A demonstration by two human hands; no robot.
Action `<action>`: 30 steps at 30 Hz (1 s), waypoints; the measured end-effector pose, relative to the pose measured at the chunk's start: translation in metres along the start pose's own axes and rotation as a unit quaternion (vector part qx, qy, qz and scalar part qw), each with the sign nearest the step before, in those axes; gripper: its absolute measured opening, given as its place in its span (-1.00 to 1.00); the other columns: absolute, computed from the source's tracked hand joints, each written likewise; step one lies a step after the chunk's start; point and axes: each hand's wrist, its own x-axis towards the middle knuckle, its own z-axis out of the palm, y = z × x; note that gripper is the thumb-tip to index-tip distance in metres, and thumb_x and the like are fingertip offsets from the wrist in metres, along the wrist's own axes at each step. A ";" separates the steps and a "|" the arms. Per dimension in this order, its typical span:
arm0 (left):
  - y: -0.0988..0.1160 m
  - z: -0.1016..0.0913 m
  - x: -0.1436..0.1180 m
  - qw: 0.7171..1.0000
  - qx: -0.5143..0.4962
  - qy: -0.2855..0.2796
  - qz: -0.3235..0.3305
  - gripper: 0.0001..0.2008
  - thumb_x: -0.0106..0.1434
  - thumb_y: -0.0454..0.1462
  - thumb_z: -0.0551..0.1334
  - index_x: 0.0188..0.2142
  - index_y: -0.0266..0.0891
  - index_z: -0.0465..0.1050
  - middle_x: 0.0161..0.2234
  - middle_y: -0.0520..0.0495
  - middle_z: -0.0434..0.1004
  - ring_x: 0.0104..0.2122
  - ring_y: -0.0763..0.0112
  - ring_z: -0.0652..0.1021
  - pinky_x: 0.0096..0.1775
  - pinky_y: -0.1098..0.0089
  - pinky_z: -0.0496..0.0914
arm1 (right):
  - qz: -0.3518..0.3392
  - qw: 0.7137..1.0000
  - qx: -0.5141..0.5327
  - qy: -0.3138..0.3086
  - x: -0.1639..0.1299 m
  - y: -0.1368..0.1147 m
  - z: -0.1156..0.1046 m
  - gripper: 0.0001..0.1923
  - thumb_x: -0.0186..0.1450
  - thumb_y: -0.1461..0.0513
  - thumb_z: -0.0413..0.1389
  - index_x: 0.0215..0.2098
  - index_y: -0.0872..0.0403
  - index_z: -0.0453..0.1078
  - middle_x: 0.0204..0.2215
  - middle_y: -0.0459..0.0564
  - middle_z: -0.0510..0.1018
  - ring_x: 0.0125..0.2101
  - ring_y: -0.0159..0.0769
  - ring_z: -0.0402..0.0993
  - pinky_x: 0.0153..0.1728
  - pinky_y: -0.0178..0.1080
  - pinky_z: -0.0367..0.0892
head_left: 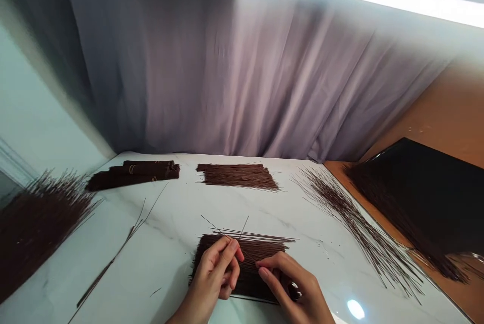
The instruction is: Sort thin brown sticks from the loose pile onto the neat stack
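Note:
My left hand (pixel 220 266) is closed in a pinch, with two thin dark strands (pixel 244 227) rising in a V from its fingertips. Close by on the right, the thumb and forefinger of my right hand (pixel 289 281) are pressed together; whatever sits between them is too fine to make out. Both hands are over a woven-looking brown mat of thin sticks (pixel 260 253), and they hide its front and left parts. Several loose sticks (pixel 257 236) lie along the mat's far edge.
Rolled dark mats (pixel 151 169) and a flat brown stick panel (pixel 238 176) lie at the back of the white marbled table (pixel 177 203). Loose stick bundles (pixel 41 223) flank the left, with more twigs (pixel 351 218) on the right. A black panel (pixel 423 193) stands far right.

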 end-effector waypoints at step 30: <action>-0.008 0.007 -0.022 0.940 0.254 -0.226 0.023 -0.40 0.23 0.23 0.22 -0.61 -0.20 0.31 -0.56 0.03 0.31 -0.55 0.47 0.27 -0.49 0.45 0.10 | -0.056 0.987 0.055 -0.143 0.028 -0.025 -0.040 -0.69 0.49 0.05 0.09 -0.29 0.00 0.56 -0.38 -0.08 0.64 -0.34 -0.32 0.53 -0.28 -0.31 0.41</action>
